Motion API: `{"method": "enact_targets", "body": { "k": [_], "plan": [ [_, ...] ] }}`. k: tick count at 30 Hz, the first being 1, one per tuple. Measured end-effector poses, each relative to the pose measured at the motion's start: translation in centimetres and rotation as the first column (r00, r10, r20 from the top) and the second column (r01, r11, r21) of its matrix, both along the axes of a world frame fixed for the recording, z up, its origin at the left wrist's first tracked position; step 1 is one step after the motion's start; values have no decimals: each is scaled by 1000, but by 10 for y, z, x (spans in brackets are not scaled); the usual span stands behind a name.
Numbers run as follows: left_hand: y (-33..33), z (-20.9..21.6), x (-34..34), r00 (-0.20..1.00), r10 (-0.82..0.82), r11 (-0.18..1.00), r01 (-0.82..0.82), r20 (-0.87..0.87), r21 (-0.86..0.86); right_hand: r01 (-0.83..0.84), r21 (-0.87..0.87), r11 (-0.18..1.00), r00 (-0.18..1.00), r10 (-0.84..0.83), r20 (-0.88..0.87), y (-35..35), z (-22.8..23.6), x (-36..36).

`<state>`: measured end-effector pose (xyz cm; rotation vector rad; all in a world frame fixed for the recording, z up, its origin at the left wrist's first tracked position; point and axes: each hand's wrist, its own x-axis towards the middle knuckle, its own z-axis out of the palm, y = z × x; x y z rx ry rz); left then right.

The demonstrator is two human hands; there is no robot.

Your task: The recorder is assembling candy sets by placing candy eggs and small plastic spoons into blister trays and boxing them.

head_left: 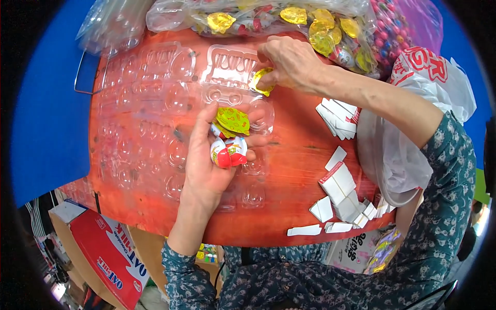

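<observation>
My left hand (pixel 204 160) is turned palm up and cupped over the table. In it lie a yellow-green patterned piece (pixel 233 122) and a red-and-white egg-shaped piece (pixel 228 153), with part of another white-and-red one peeking out between them. My right hand (pixel 289 62) reaches across to the far side and pinches a translucent yellow fish-like plastic piece (pixel 263 81). That piece is at the right edge of a clear moulded blister tray (pixel 227 70). Further clear blister trays (pixel 137 134) cover the left part of the red table (pixel 289 170).
A clear bag (pixel 248 20) of yellow pieces and red-and-white eggs lines the far edge. Beside it sits a purple bag (pixel 395 31) of pink balls. White cards (pixel 338 188) lie at right, near a bowl (pixel 385 160) with a white plastic bag (pixel 434 77). Cardboard boxes (pixel 98 253) stand lower left.
</observation>
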<state>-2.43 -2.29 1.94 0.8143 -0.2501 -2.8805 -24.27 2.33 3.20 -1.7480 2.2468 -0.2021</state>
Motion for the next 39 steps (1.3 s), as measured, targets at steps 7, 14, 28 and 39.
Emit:
{"method": "enact_targets", "body": {
  "k": [7,14,28,39],
  "plan": [
    [2,-8,-4,999,6,1000,-5,49,-22,-40,-139,989,998,46,41,6,-13,-6],
    [4,-5,-6,997,32,997,-26,77,-71,-22,-124,992,997,31,70,12,-6,2],
    [2,-6,-6,997,16,997,-11,72,-75,-73,-86,994,992,81,100,6,-2,-2],
    [4,-2,-8,993,24,992,-10,119,-122,44,9,999,964,-45,260,1,-5,-10]
  ]
}}
